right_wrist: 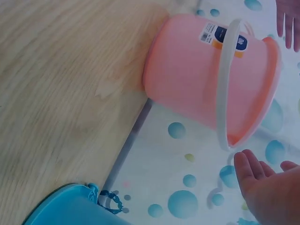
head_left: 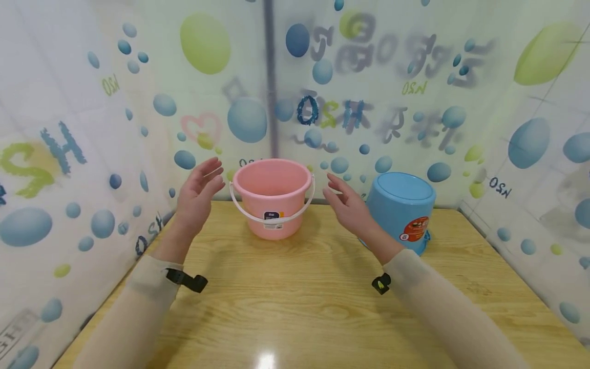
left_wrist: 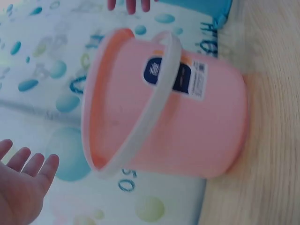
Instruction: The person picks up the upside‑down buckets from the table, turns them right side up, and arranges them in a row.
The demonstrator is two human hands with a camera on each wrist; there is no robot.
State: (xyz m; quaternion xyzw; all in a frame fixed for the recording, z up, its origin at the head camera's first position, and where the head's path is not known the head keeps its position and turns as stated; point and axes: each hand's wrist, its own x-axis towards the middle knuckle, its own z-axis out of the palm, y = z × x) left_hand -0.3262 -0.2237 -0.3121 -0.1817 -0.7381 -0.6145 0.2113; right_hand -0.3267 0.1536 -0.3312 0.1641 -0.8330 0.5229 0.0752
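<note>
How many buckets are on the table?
2: an upright pink plastic bucket at centre and an upside-down blue plastic bucket to its right. The latter might hide another.

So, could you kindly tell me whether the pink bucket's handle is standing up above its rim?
No, in the head view the handle hangs down across the front of the pink bucket.

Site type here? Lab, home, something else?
Probably a makeshift booth for handling work, though the building beyond can't be told. Bubble-printed curtain encloses three sides in the head view; a wood-grain table holds an upright pink bucket and an upturned blue bucket.
</note>
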